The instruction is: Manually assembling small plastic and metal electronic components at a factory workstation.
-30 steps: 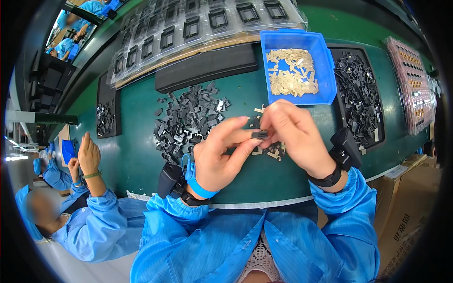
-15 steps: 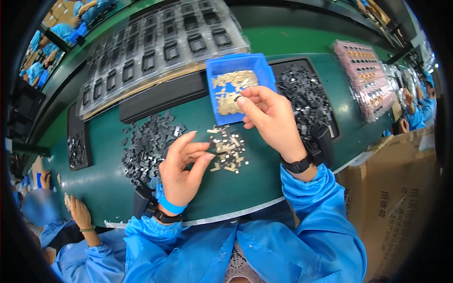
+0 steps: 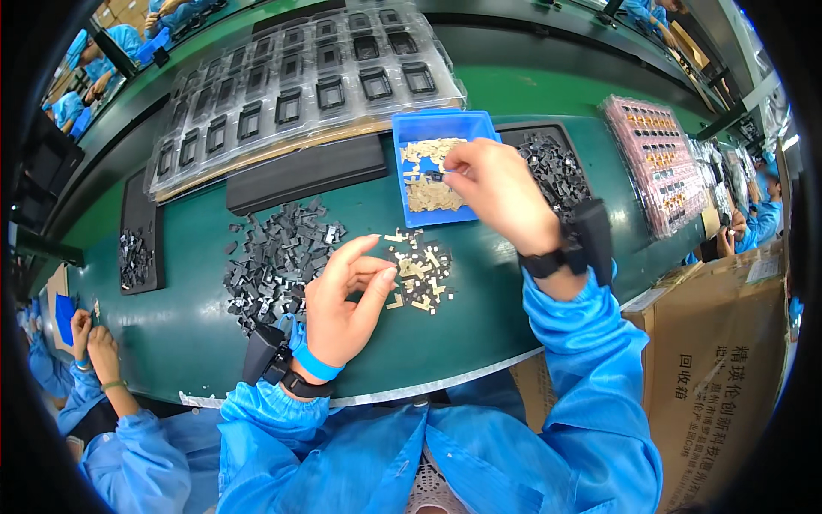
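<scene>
My right hand [image 3: 505, 193] is over the blue bin [image 3: 441, 124], its thumb and fingertips closed on what looks like a small dark piece [image 3: 434, 176]. Flat beige pieces [image 3: 435, 195] lie in the bin in two heaps. My left hand [image 3: 342, 300] is curled, with thumb and middle finger meeting in a pinch and the index finger raised. Whatever it may hold is hidden. Just right of those fingertips is a loose pile of small beige, white and black pieces [image 3: 421, 270]. A larger heap of black plastic pieces [image 3: 278, 257] lies to the left of it.
Clear plastic trays with black frames [image 3: 291, 107] are stacked at the back left, behind a black block [image 3: 308, 171]. Black trays of parts flank the work, left [image 3: 141, 278] and right [image 3: 548, 171]. A pink tray [image 3: 655, 163], a cardboard box [image 3: 711, 343] and a co-worker's hands [image 3: 103, 351] also show.
My right hand has turned and its fingertips have come down into the bin. My left hand has closed thumb to finger beside the beige pile. The view has shifted slightly.
</scene>
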Motion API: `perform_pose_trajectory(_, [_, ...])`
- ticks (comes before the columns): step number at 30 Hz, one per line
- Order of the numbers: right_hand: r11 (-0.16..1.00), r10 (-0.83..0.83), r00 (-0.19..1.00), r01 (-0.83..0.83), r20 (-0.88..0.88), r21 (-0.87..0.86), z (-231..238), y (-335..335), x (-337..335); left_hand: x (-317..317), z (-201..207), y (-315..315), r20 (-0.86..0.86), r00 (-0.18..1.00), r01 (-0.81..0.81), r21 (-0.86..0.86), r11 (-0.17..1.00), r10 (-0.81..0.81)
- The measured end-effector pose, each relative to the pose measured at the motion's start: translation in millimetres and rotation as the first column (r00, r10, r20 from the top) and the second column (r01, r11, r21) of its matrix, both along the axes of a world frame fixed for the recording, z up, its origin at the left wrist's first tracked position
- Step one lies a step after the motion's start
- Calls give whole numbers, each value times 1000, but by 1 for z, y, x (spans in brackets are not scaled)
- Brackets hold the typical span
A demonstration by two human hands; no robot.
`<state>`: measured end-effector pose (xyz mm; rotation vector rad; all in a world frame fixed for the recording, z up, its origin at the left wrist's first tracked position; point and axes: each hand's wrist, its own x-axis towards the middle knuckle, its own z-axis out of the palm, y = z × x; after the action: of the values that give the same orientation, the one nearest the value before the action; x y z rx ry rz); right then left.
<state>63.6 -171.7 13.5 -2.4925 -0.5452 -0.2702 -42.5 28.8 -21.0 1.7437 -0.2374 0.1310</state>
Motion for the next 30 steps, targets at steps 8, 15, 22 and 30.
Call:
perform_pose_trajectory(8, [932,-125,992,109,-23,-346,-30,30,27,3,0,2,-18,1000,4,27,1000,-4])
perform_pose_trajectory(15, [967,-81,960,141,-267,212,5,-15,17,3,-1,3,-23,1000,21,23,1000,-20])
perform_pose_trajectory(22, [905,-188,894,319,-408,282,17,-90,-4,1,1,2,-6,999,34,31,999,-34])
perform_pose_trajectory(30, [844,-432,786,525,-442,108,13,-130,-19,1,2,1,-29,999,24,20,1000,-23])
